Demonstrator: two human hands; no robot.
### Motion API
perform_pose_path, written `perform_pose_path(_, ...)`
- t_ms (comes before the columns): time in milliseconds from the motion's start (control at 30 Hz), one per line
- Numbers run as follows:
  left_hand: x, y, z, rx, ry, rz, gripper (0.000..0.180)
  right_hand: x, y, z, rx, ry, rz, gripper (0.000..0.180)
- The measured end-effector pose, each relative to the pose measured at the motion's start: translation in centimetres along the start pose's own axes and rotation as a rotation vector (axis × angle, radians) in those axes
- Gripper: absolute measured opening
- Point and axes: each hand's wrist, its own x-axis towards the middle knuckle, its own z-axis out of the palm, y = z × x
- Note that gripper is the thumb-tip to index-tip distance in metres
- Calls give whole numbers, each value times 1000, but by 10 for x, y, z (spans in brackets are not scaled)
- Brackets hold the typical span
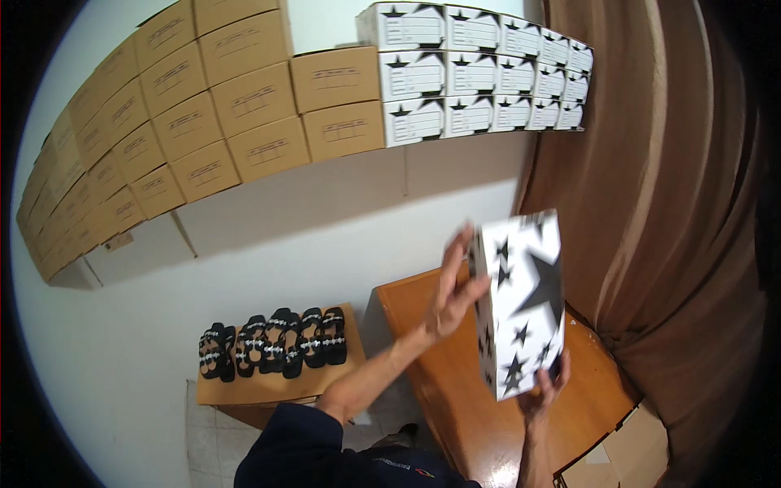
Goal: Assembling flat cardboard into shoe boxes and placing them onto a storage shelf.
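Note:
A white cardboard shoe box with black stars [525, 301] is held upright in the air above a brown wooden table [455, 398]. My left hand [454, 289] presses flat against the box's left side, fingers stretched upward. My right hand [547, 389] grips the box from below at its lower right corner. A dark blue sleeve covers my left upper arm at the bottom of the view.
Several black sandals with pale beading [272, 342] lie in a row on a low wooden stand [268, 389]. Brown cartons [236, 106] and star-printed white boxes [480, 77] fill a high wall shelf. A brown curtain [651, 203] hangs right. Open cardboard [626, 455] lies bottom right.

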Motion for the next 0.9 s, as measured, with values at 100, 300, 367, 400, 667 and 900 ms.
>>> perform_pose_path(100,72,80,-36,105,74,343,79,133,-29,54,-226,42,-650,80)
perform_pose_path(300,120,159,-76,287,92,472,75,284,-154,150,-105,133,-839,56)
perform_pose_path(367,118,174,-85,273,142,513,73,311,-180,177,-51,174,-828,77)
perform_pose_path(400,119,177,-95,313,160,541,72,321,-190,190,-37,175,-858,74)
perform_pose_path(667,154,188,-174,241,179,305,72,361,-243,254,-3,50,-735,61)
perform_pose_path(900,154,186,-214,341,122,198,76,419,-285,271,48,245,-709,45)
